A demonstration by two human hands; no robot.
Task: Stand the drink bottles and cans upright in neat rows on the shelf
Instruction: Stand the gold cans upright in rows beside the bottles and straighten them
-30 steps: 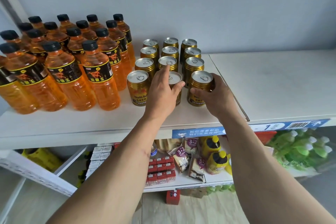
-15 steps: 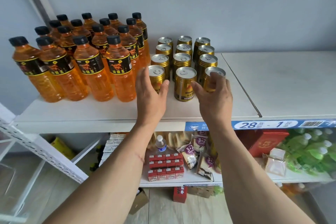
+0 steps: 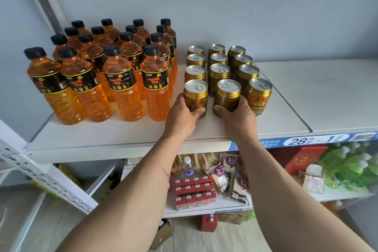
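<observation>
Hands gripped two near-row cans on the white shelf (image 3: 126, 135): left hand (image 3: 182, 115) curled around the left can (image 3: 195, 96), right hand (image 3: 237, 117) around the middle can (image 3: 227, 96), orange bottles (image 3: 122, 90) standing left.

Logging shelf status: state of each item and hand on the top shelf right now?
orange bottles: upright, capped, in rows
gold cans: upright, unopened, three columns
front-left can: upright, gripped by left hand
front-middle can: upright, gripped by right hand
front-right can: upright, free
</observation>
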